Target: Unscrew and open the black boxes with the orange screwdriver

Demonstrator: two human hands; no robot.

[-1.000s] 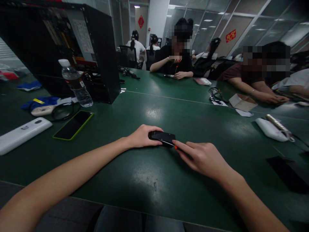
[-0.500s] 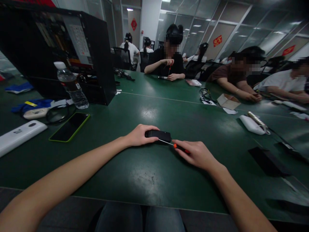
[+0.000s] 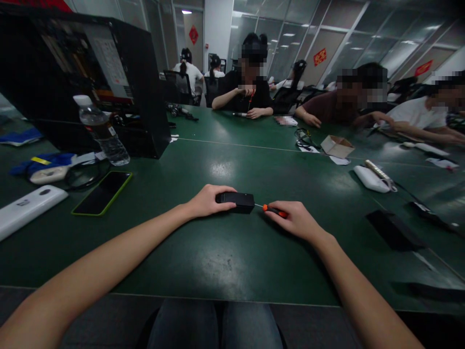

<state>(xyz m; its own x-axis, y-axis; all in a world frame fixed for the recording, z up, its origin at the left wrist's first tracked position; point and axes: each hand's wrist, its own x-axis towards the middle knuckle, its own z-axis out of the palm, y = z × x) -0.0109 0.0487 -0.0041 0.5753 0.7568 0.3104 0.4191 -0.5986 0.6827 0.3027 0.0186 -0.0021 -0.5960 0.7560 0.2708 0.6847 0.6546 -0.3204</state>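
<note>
On the green tabletop (image 3: 218, 261), my left hand (image 3: 208, 201) is closed around the left end of a small black oblong box (image 3: 242, 202), thumb along its near side. In my right hand (image 3: 296, 218) is a screwdriver with an orange-and-black handle (image 3: 275, 211). Its thin metal shaft points left, and the tip meets or lies just behind the right end of the box; I cannot tell which. What the box is does not show.
To the left are an open computer case (image 3: 141, 97), a water bottle (image 3: 103, 133), a phone with a green edge (image 3: 103, 193) and a white device (image 3: 31, 208). Right lie a small cardboard box (image 3: 337, 146), a white adapter (image 3: 370, 178) and dark flat pieces (image 3: 394, 230). Several people sit across the table.
The screwdriver shaft, earlier crossing the box's near side to my left thumb, now points at its right end. My right hand has shifted slightly up; my left hand keeps its hold.
</note>
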